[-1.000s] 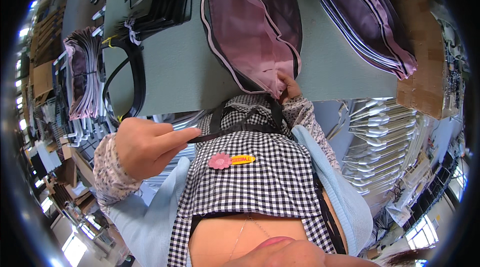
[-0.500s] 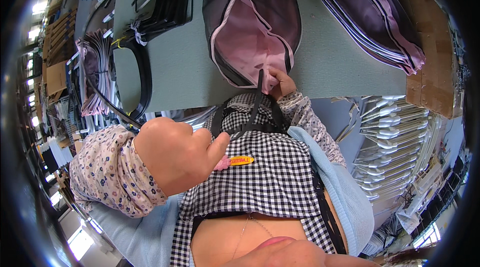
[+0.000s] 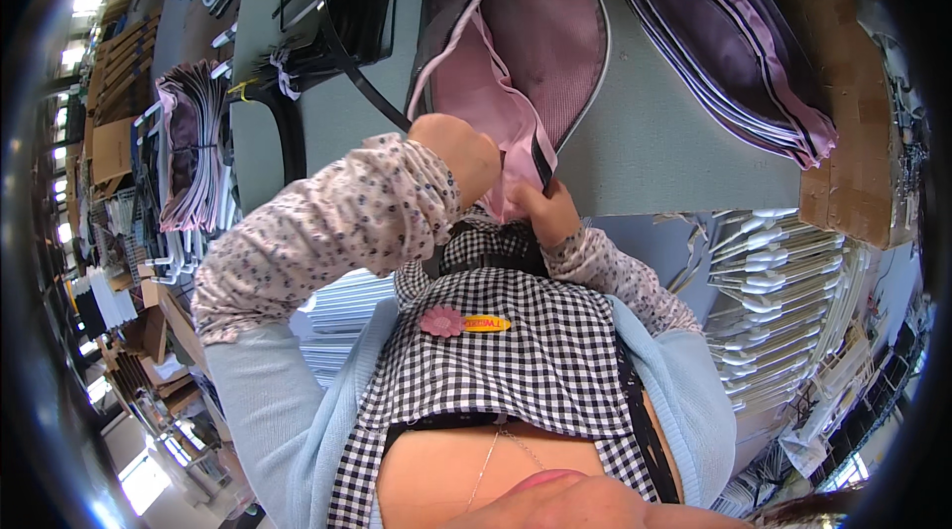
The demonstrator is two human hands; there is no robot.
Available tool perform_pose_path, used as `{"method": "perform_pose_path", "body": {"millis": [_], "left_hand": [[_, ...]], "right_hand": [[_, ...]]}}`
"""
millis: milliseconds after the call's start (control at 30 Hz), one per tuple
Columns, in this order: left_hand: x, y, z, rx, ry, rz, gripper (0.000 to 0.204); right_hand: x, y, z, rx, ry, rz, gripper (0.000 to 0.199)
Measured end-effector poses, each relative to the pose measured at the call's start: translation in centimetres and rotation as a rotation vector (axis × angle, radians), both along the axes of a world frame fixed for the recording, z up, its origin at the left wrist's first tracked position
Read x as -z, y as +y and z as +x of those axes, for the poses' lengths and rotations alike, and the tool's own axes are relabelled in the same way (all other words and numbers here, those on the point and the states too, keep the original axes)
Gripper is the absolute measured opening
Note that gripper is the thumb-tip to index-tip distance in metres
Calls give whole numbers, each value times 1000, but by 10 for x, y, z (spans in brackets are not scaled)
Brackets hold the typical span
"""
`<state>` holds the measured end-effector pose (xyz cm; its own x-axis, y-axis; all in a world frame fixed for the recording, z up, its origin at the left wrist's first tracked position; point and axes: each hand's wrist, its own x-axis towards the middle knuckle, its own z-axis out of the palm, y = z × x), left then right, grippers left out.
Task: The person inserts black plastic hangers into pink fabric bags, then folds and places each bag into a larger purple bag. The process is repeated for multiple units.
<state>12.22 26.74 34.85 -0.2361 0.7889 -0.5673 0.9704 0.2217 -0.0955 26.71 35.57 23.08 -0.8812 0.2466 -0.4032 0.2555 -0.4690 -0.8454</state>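
Observation:
A pink and dark mesh fabric piece (image 3: 570, 43) with zipper edging lies on the table, its near end hanging at the table edge. My right hand (image 3: 548, 214) pinches that pink end, thumb on top. My left hand (image 3: 458, 160) is closed beside it, over the fabric's near left edge. A long, thin black flexible strip (image 3: 362, 81) arcs down from the far left into my left hand. My left fingertips are hidden behind the back of the hand, so I cannot see where the strip ends.
A stack of similar pink and dark pieces (image 3: 729, 53) lies at the right beside a cardboard sheet (image 3: 843, 103). Black strips (image 3: 288, 132) are at the left, near a bundle of pink pieces (image 3: 188, 157). Bundled white strips (image 3: 769, 301) are below right. The table (image 3: 654, 147) is grey-green.
My left hand has moved up and right from near my chest to the pink fabric end, bringing the black strip. The fabric has shifted slightly, and my right hand has come a little nearer.

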Motion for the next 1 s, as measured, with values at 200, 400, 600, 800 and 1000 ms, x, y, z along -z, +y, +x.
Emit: {"method": "perform_pose_path", "body": {"millis": [200, 400, 600, 800, 1000], "left_hand": [[41, -19, -21, -301, -209, 251, 26], [19, -85, -44, -453, -978, 955, 37], [1, -113, -50, -983, -1334, 1023, 41], [-26, -103, -59, -791, -1181, 885, 30], [-48, -98, -79, -483, -1021, 914, 31]], "right_hand": [[-49, 23, -15, -566, 142, 404, 46], [-93, 96, -78, -3, 784, 1617, 33], [-78, 120, -107, 328, 969, 1362, 25], [-134, 90, -112, -162, 770, 1765, 20], [-133, 145, -119, 36, 835, 1520, 31]]}}
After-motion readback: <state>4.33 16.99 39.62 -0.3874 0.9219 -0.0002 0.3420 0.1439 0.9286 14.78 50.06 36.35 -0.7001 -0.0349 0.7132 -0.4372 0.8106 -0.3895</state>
